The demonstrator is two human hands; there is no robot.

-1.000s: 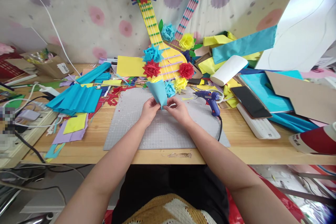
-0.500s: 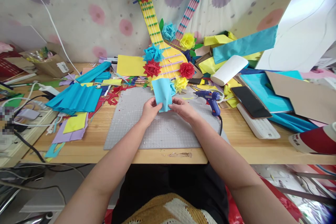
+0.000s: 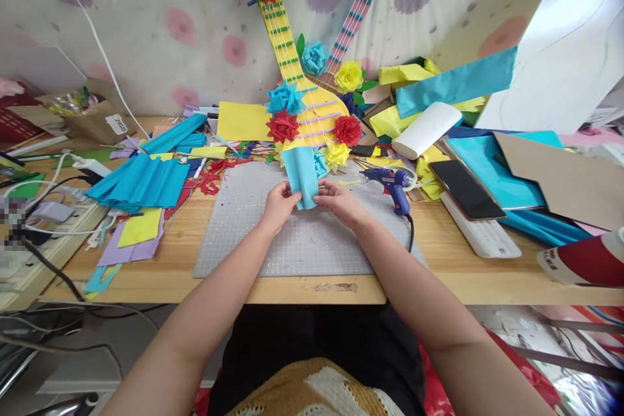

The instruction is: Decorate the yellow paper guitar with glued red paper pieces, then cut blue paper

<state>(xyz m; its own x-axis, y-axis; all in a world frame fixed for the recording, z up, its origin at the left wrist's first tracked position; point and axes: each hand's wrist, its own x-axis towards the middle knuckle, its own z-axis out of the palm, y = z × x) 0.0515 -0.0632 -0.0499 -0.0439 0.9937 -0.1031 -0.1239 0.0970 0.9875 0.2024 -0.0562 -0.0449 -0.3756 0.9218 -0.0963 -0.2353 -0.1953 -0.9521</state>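
Observation:
A light blue strip of paper with a lengthwise crease is held up above the grey cutting mat. My left hand pinches its lower left edge between thumb and fingers. On the lower right edge, my right hand pinches the same strip. Just behind it leans a yellow paper guitar trimmed with a red flower, a yellow flower and other paper flowers. The strip hides part of the guitar's lower end.
Right of my hands lies a blue glue gun, then a black phone on a white device. A red and white cup lies tilted at the far right. Pleated blue paper and coloured scraps cover the left.
The blue paper strip shows a more marked lengthwise fold, and its right edge has turned slightly. Both hands stay in nearly the same place.

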